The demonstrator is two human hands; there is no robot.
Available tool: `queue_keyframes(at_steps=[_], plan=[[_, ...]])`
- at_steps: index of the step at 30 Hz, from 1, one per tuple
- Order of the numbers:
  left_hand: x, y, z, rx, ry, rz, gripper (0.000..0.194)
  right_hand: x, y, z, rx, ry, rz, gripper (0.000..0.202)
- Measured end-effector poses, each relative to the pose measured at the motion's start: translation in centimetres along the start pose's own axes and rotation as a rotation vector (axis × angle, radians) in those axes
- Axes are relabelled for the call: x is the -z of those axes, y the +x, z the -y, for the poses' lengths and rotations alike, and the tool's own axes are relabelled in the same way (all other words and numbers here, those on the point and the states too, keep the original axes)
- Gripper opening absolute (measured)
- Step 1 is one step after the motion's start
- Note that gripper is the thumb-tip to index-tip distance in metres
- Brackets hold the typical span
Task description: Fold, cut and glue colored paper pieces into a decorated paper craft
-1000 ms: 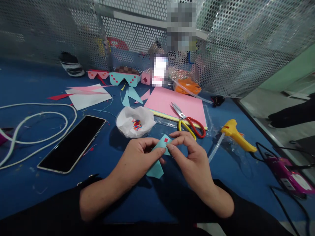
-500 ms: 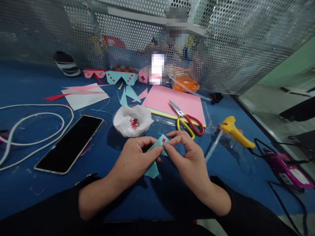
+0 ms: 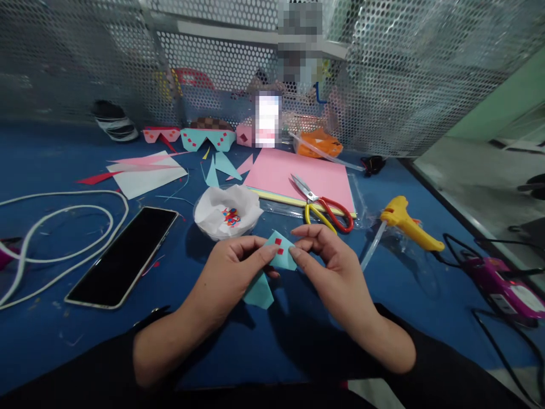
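Note:
Light-blue paper glasses (image 3: 283,258) with two red squares on the visible face are held up over the table. My left hand (image 3: 232,270) grips them between thumb and fingers, and one blue part hangs below its thumb. At their right edge my right hand (image 3: 330,270) has its thumb on the paper, with curled fingers behind. Just beyond my left hand stands a bowl (image 3: 204,227) lined with white paper, holding small red, blue and orange pieces (image 3: 231,217). Scissors (image 3: 313,196) with red and yellow handles lie past my right hand, partly on pink paper sheets (image 3: 276,170).
A yellow glue gun (image 3: 406,224) lies right, near a purple power strip (image 3: 498,284). To the left are a dark phone (image 3: 123,258) and a white cable (image 3: 113,218). Finished blue glasses (image 3: 208,138), pink glasses (image 3: 162,134) and a lit, blurred screen (image 3: 267,122) stand by the perforated metal panel.
My right thumb and fingers have moved off the red square to the paper's right edge. Two red squares now show where one did. The view has shifted slightly.

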State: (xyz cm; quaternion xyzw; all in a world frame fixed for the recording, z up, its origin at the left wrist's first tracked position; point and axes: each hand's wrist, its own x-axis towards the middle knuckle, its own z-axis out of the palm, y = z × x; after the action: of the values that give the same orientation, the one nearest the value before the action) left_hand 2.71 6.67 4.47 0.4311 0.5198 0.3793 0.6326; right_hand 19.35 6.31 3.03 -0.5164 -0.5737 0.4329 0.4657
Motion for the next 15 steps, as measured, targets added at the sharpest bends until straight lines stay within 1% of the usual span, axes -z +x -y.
queue_keyframes(at_steps=[3, 8, 15], plan=[[0.01, 0.06, -0.07, -0.019, -0.020, 0.013, 0.027, 0.02, -0.11, 0.06, 0.017, -0.002, 0.002, 0.019], [0.10, 0.21, 0.03, -0.046, 0.102, -0.028, 0.023, -0.03, -0.28, -0.11, 0.047, -0.077, 0.014, 0.018], [0.30, 0.40, 0.12, -0.071, 0.188, -0.024, 0.024, 0.02, -0.47, -0.02, 0.068, -0.116, 0.036, 0.018]])
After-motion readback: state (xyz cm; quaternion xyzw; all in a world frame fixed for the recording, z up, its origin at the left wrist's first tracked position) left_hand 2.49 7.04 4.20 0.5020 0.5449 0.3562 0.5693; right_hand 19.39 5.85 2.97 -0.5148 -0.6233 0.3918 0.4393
